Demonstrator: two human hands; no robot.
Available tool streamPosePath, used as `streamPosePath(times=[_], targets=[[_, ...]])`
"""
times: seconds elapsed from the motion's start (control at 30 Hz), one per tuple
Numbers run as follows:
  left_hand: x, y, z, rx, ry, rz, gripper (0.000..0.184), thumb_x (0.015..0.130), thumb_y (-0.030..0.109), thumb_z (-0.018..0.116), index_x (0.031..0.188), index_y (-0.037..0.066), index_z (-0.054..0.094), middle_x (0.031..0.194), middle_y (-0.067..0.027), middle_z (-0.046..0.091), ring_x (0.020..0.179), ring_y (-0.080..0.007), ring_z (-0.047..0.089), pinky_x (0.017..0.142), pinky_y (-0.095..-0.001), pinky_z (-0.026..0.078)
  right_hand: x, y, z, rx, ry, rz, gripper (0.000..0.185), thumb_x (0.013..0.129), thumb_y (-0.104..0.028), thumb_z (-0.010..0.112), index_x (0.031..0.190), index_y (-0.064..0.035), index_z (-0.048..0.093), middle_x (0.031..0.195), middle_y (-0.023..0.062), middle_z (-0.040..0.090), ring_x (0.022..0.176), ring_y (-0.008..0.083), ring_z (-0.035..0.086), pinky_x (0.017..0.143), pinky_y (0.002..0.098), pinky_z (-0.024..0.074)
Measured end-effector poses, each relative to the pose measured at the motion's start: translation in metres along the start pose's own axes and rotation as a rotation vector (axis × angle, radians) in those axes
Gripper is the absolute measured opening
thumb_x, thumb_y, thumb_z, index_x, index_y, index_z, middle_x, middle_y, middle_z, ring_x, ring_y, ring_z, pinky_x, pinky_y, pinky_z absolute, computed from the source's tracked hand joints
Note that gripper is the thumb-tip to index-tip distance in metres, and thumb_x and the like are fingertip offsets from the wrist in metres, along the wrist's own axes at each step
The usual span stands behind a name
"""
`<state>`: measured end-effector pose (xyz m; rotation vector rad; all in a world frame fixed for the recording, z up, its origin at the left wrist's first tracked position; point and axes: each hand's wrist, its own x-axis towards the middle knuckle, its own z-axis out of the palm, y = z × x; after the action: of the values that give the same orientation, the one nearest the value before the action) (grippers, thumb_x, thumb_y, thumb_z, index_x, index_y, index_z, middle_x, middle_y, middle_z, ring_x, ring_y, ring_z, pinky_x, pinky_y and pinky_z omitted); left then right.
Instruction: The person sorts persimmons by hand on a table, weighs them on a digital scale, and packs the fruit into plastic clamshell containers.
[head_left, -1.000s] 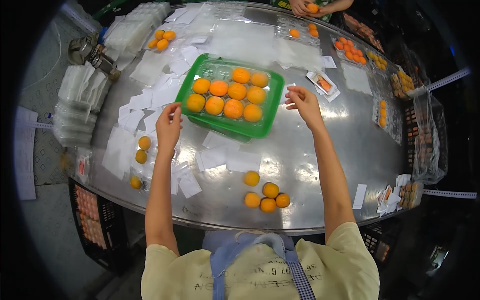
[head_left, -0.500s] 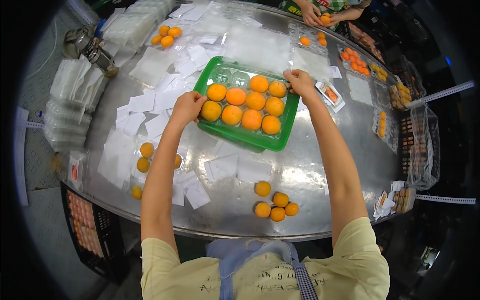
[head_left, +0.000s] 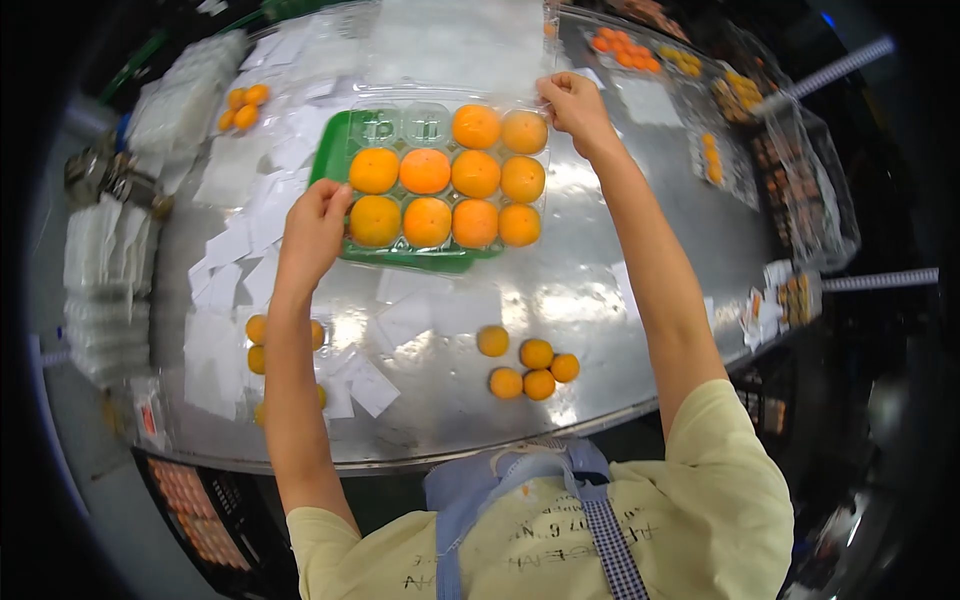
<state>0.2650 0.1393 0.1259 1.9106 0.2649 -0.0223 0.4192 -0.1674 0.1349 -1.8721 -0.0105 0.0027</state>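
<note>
A clear plastic box stands at the upper centre of the frame, with ten oranges in its cups: two at the right of the top row, then two full rows of four. The left hand pinches its left edge, thumb and fingers drawn together on the rim; the right hand grips its upper right corner, fingers curled in close against the thumb. Under the box, a green tray shows past its left side and along the bottom, and the box's right end reaches beyond it. A large clear sheet spreads just above the box's top edge; whether it is joined on, I cannot tell.

Below on the metal table sit five loose oranges, near the centre of the frame. White papers lie scattered to the left, and more oranges flank the left forearm. Farther out, stacked plastic boxes stand at the left, and a crate sits at the lower left.
</note>
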Motion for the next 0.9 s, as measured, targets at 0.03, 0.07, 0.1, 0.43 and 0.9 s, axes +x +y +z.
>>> streamPosePath(times=[0.03, 0.07, 0.1, 0.43, 0.9], targets=[[-0.009, 0.008, 0.008, -0.040, -0.041, -0.019, 0.025, 0.094, 0.024, 0.052, 0.089, 0.000, 0.058, 0.066, -0.0032, 0.056, 0.053, -0.0086, 0.052, 0.045, -0.0239, 0.041, -0.013, -0.003, -0.017, 0.009, 0.015, -0.008, 0.024, 0.084, -0.021, 0.060, 0.086, 0.0026, 0.060, 0.072, 0.0057, 0.062, 0.054, 0.0102, 0.052, 0.047, 0.0233, 0.0415], [-0.019, 0.010, 0.021, -0.065, -0.079, -0.008, 0.024, 0.094, 0.024, 0.052, 0.089, 0.001, 0.058, 0.065, -0.0023, 0.056, 0.052, -0.0076, 0.051, 0.044, -0.0232, 0.040, -0.027, 0.001, -0.036, 0.005, 0.032, 0.008, 0.024, 0.084, -0.021, 0.060, 0.086, 0.0021, 0.059, 0.071, 0.0050, 0.061, 0.054, 0.0096, 0.051, 0.047, 0.0228, 0.0408], [-0.030, 0.012, 0.035, -0.088, -0.114, 0.002, 0.024, 0.094, 0.024, 0.052, 0.089, 0.002, 0.057, 0.065, -0.0014, 0.055, 0.051, -0.0067, 0.050, 0.043, -0.0225, 0.038, -0.041, 0.006, -0.055, 0.005, 0.046, 0.022, 0.023, 0.084, -0.022, 0.060, 0.085, 0.0017, 0.059, 0.071, 0.0044, 0.060, 0.054, 0.0091, 0.050, 0.047, 0.0224, 0.0401], [-0.171, -0.027, 0.251, -0.011, -0.320, -0.053, 0.022, 0.094, 0.021, 0.052, 0.087, 0.000, 0.055, 0.068, -0.0089, 0.060, 0.058, -0.0157, 0.057, 0.055, -0.0299, 0.046, -0.202, 0.179, -0.239, -0.124, 0.215, 0.289, 0.023, 0.085, -0.024, 0.061, 0.088, -0.0012, 0.064, 0.073, 0.0060, 0.064, 0.064, 0.0141, 0.058, 0.058, 0.0300, 0.0485], [-0.273, -0.104, 0.384, 0.074, -0.142, -0.321, 0.022, 0.094, 0.024, 0.051, 0.086, 0.003, 0.053, 0.069, -0.0026, 0.052, 0.052, -0.0105, 0.049, 0.042, -0.0242, 0.039, -0.249, 0.308, -0.287, -0.092, 0.124, 0.249, 0.026, 0.082, -0.026, 0.064, 0.087, 0.0004, 0.062, 0.081, 0.0151, 0.066, 0.074, 0.0242, 0.064, 0.069, 0.0337, 0.0503]])
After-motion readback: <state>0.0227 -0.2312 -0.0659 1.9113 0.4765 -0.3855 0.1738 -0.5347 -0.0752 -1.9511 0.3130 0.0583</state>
